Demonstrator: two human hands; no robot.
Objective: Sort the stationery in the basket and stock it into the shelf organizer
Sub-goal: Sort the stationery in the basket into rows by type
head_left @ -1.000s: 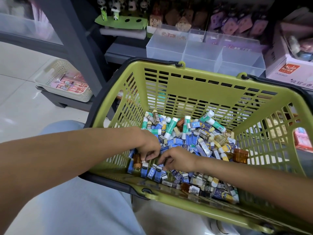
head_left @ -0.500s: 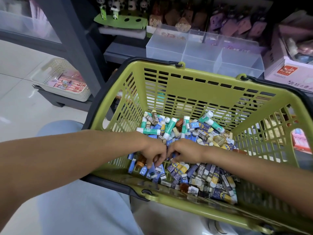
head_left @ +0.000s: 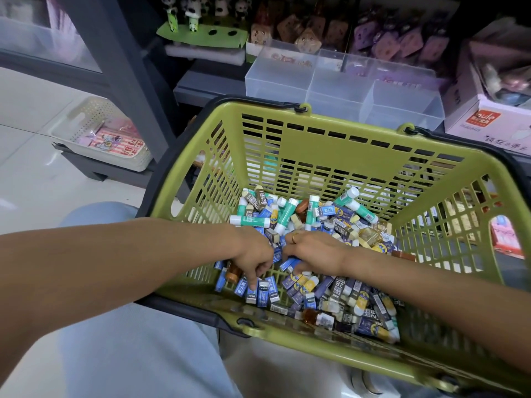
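Note:
A green basket (head_left: 324, 145) rests on my lap, holding a pile of small erasers (head_left: 342, 294) in blue, purple, yellow and brown sleeves, plus green-and-white glue sticks (head_left: 286, 215) at the far side. My left hand (head_left: 253, 252) reaches down into the near left of the pile, its fingertips touching a row of blue erasers (head_left: 258, 291) by the near wall. My right hand (head_left: 314, 249), with a ring on it, lies next to the left hand with its fingers curled round a blue eraser (head_left: 287, 264). The clear shelf organizer (head_left: 342, 90) stands behind the basket, and I see nothing in its compartments.
Shelves behind the organizer hold panda figures (head_left: 191, 15) and brown and purple items. A white box (head_left: 488, 122) sits at the right. A white perforated tray (head_left: 106, 136) with pink packets stands on a low shelf at the left, above a tiled floor.
Both hands shifted toward the far side of the pile, then the left hand drew back to the near wall onto the blue erasers. A bare patch of basket floor opened between the hands.

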